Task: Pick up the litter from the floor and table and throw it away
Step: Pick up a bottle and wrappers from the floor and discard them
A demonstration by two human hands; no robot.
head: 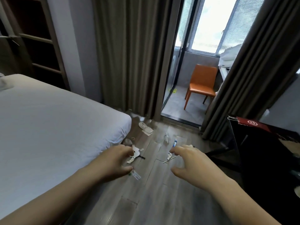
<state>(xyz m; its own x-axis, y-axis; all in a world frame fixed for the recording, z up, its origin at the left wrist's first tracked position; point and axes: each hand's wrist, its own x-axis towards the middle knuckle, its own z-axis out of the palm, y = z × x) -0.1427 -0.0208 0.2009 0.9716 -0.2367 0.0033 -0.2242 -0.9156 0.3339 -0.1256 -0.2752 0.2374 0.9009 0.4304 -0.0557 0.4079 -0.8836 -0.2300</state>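
**Both hands out over floor litter, nothing grasped**

Head view only. Left hand (116, 161) and right hand (190, 161) stretched forward above wood floor (155, 192), both with fingers (176, 150) spread and curled, empty, no contact with any scrap visible. Litter strewn on floor between bed (56, 119) and dark surface (266, 151) at right.

Crumpled white paper (135, 154) just past left fingertips, near bed corner; soft, light, crushable, safe to pinch anywhere on the bulk. Clear plastic wrapper (135, 175) under left thumb area, long axis running away toward lower right; light, slick, probably best pinched at one end. Thin stick (169, 159) by right fingertips, long axis roughly left-right with slight tilt; stiff, flat on floor, likely needs a fingernail pinch or a slide. Small white wad (169, 155) touching or just beside it, cannot tell which. Blue-tipped item (175, 142) farther ahead, pointing away, blurred. More white scraps (146, 128) near curtain (129, 54).

No bin in view. Task judged barely started.
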